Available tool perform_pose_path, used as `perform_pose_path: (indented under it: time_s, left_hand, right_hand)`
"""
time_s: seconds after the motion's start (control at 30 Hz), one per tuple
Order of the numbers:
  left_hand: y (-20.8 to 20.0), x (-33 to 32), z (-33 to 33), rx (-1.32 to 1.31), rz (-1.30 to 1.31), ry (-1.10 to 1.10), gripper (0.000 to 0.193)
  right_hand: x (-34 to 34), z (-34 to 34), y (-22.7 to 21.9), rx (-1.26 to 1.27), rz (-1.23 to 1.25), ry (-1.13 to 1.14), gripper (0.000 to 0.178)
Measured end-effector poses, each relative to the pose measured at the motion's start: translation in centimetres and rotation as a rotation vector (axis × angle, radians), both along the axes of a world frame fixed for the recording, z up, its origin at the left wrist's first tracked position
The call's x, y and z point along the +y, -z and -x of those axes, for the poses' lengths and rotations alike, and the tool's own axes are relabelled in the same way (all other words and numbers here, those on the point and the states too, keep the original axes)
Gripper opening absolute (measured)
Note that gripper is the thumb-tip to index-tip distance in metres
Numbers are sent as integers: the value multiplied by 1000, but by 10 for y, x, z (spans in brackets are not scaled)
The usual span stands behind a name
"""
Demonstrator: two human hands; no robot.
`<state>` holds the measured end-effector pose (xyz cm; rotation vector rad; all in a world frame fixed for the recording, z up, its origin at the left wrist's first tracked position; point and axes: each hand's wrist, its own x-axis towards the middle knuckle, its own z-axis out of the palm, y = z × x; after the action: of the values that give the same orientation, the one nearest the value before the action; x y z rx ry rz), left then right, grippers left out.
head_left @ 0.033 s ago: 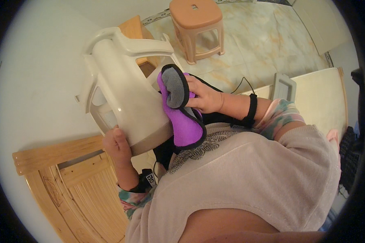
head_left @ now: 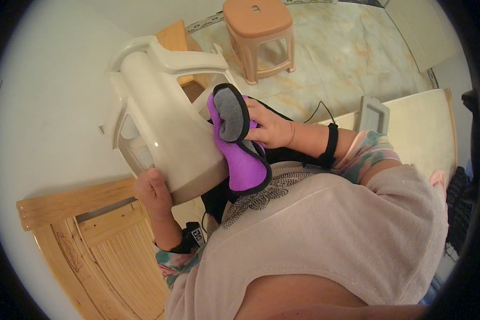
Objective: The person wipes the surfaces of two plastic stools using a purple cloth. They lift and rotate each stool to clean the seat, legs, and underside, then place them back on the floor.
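A pale beige plastic stool point(head_left: 162, 120) is held tipped on its side in front of me, its legs and open sides facing up and left. My left hand point(head_left: 154, 193) grips its lower left edge, thumb on top. Pressed against the stool's right part is a cleaning cloth point(head_left: 245, 169), purple on one face and grey on the other, with black edging. My right hand point(head_left: 269, 125) has its fingers closed round the bunched cloth; the fold hides some fingertips. Black straps circle both wrists or forearms.
An orange-brown plastic stool point(head_left: 258, 21) stands on the marbled tile floor point(head_left: 346, 42). A carved wooden bench back point(head_left: 112, 229) is at lower left. On the right, a grey rectangular tray-like thing point(head_left: 373, 114) lies on a pale wood-edged surface point(head_left: 418, 120). A thin black cable runs near my right forearm.
The cloth in my right hand has shifted very slightly, its lower end a little higher. My left hand and the beige stool look almost unmoved.
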<state>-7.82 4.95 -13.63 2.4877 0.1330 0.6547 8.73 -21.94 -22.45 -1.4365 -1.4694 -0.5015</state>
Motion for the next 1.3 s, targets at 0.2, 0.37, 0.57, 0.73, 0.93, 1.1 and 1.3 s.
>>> perform_pose_path:
  time_s: [0.2,0.37,0.57,0.73,0.93,1.1,1.3]
  left_hand:
    - [1,10,4,11,59,-21,53]
    - [3,15,6,-99,-39,-96,52]
    - [-2,11,12,-5,130,-39,52]
    - [-4,10,12,60,86,48,51]
    - [12,23,21,-42,126,-49,51]
    - [17,46,31,52,160,-132,49]
    - [14,41,21,-54,328,-253,48]
  right_hand:
    - [-2,-9,13,247,-51,296,43]
    - [-5,-39,14,632,-184,643,38]
    - [12,-66,-47,477,-197,531,33]
    - [58,-54,-94,-55,46,402,43]
    - [51,-75,-60,69,134,447,50]
    - [18,-82,-8,386,257,333,47]
    - [16,-20,35,728,178,175,41]
